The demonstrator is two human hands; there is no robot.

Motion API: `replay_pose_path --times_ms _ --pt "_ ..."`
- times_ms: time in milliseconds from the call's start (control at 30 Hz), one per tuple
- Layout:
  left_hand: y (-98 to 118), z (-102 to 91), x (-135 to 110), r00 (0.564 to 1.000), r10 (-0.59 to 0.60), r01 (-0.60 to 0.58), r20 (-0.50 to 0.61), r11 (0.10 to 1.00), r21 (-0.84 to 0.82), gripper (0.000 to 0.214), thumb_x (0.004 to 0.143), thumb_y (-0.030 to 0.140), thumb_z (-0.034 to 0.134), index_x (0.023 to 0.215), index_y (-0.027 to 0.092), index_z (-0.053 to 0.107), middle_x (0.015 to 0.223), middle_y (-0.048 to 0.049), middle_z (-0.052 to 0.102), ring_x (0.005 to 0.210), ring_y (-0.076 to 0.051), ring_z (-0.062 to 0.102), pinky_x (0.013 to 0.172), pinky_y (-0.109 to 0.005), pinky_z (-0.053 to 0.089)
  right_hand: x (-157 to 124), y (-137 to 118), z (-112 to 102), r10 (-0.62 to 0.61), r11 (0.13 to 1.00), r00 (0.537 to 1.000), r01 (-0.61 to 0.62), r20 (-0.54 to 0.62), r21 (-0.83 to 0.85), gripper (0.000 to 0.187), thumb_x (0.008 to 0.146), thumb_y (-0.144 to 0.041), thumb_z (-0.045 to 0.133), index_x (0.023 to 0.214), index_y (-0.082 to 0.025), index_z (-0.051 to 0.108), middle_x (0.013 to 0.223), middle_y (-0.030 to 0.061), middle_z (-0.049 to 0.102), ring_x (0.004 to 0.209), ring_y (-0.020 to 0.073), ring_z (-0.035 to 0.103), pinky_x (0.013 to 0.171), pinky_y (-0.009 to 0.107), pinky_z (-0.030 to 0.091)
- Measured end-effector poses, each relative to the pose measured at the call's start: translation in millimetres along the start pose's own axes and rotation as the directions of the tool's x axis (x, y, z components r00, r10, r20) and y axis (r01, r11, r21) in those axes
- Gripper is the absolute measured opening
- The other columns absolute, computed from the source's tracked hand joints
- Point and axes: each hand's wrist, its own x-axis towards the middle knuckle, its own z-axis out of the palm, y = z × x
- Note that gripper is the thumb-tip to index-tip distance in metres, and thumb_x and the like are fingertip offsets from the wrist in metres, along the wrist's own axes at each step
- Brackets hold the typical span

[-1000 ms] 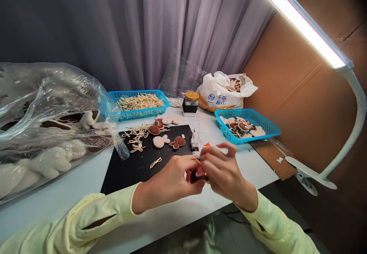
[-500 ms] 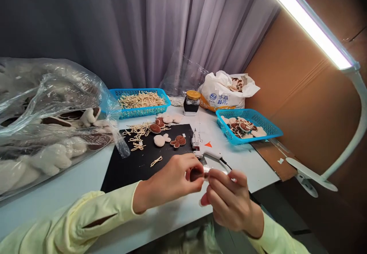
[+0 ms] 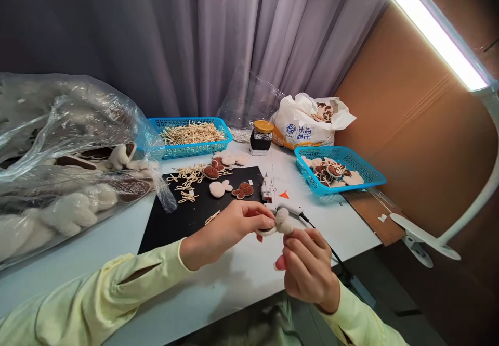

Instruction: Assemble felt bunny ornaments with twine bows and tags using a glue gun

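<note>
My left hand [image 3: 234, 225] pinches a small cream plush piece [image 3: 281, 222] over the white table [image 3: 241, 278], its pale side facing me. My right hand [image 3: 307, 268] is curled just below it, fingertips touching the piece's lower edge. A white glue gun [image 3: 273, 196] lies on the table right behind my hands, its black cord trailing off to the right. On the black mat [image 3: 187, 221] lie more cream and brown plush pieces [image 3: 230, 187] and several cream string bows [image 3: 187, 179].
A blue basket of string bows [image 3: 191, 135] stands at the back, another blue basket of plush pieces [image 3: 337, 171] at the right. A dark jar [image 3: 261, 138] and white shopping bag [image 3: 307, 122] sit behind. A clear bag of plush toys [image 3: 70, 169] fills the left. A clamped lamp [image 3: 429, 18] hangs overhead.
The piece was turned from its brown side to its cream side. My right hand dropped from beside the piece to below it, uncovering the glue gun.
</note>
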Motion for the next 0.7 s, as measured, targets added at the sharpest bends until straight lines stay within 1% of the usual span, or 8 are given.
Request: replay_pose_path --times_ms 100,167,267,333,433,500,633,700 --pt "0.2 1.8 -0.9 0.998 0.009 -0.004 -0.054 0.995 0.104 0.01 0.069 0.022 0.064 0.075 0.014 0.063 0.059 0.0037 0.056 0.057 -0.009 0.048 0.054 -0.021 0.038 8.5 3.6 -4.9 -0.118 0.983 0.991 0.125 0.057 -0.138 0.026 0.084 -0.014 0.048 0.059 -0.02 0.042 0.054 0.003 0.051 0.057 0.0163 0.05 0.051 0.031 0.023" --pt "2.4 2.2 -1.4 0.997 -0.025 0.034 -0.078 0.993 0.112 0.009 0.07 0.023 0.063 0.072 0.014 0.063 0.057 0.0042 0.053 0.056 -0.009 0.046 0.053 -0.021 0.037 11.8 10.2 -4.5 -0.17 0.966 0.985 0.175 0.042 -0.189 0.027 0.084 -0.016 0.052 0.058 -0.02 0.044 0.057 0.0031 0.055 0.053 0.014 0.047 0.05 0.03 0.023" --pt "2.8 2.8 -1.2 0.995 -0.098 0.1 -0.035 0.992 0.078 0.011 0.072 0.023 0.059 0.069 0.013 0.062 0.058 0.0035 0.052 0.056 -0.009 0.044 0.054 -0.021 0.037 14.3 18.4 -1.9 -0.238 0.95 0.971 0.24 0.035 -0.2 0.019 0.081 -0.014 0.057 0.063 -0.017 0.05 0.07 0.0065 0.063 0.057 0.0142 0.048 0.05 0.03 0.028" --pt "0.0 3.4 -0.8 0.995 -0.102 0.102 -0.005 0.989 0.108 0.01 0.071 0.023 0.058 0.07 0.013 0.061 0.059 0.0027 0.054 0.058 -0.01 0.046 0.054 -0.022 0.037 17.2 21.9 -0.4 -0.236 0.957 0.97 0.242 0.05 -0.16 0.012 0.081 -0.009 0.055 0.071 -0.015 0.055 0.077 0.0082 0.066 0.064 0.0161 0.051 0.054 0.031 0.033" --pt "-4.4 4.2 -1.1 0.999 -0.036 0.035 0.001 0.985 0.169 0.01 0.069 0.023 0.061 0.074 0.014 0.059 0.059 0.0029 0.055 0.059 -0.011 0.049 0.056 -0.023 0.038 24.2 26.1 1.2 -0.128 0.989 0.989 0.132 0.073 -0.061 0.017 0.081 -0.002 0.046 0.074 -0.015 0.053 0.078 0.008 0.065 0.069 0.0178 0.051 0.06 0.032 0.037" --pt "-4.3 4.7 -2.4 0.999 0.042 -0.036 -0.018 0.971 0.238 0.011 0.068 0.022 0.063 0.074 0.015 0.058 0.063 0.0032 0.053 0.061 -0.011 0.049 0.06 -0.024 0.039 27.7 28.8 2.4 -0.012 1.0 0.99 0.009 0.144 0.025 0.021 0.08 0.0 0.041 0.07 -0.017 0.049 0.074 0.0068 0.063 0.065 0.0168 0.048 0.058 0.031 0.037" --pt "0.4 5.6 -5.6 0.982 0.181 -0.145 -0.046 0.895 0.422 0.006 0.068 0.018 0.063 0.072 0.015 0.061 0.081 0.0007 0.051 0.063 -0.009 0.046 0.069 -0.026 0.042 25.2 31.6 4.7 0.177 0.952 0.951 -0.231 0.252 0.201 0.023 0.08 0.0 0.036 0.069 -0.018 0.046 0.068 0.0038 0.056 0.057 0.0126 0.047 0.05 0.024 0.035" --pt "0.4 5.6 -5.9 0.983 0.179 -0.149 -0.035 0.9 0.41 0.008 0.069 0.019 0.063 0.075 0.015 0.063 0.085 -0.0004 0.053 0.066 -0.01 0.048 0.073 -0.027 0.042 20.7 31.4 5.1 0.218 0.926 0.937 -0.287 0.272 0.246 0.024 0.08 0.0 0.035 0.07 -0.018 0.046 0.069 0.0032 0.054 0.056 0.0114 0.048 0.049 0.022 0.035"
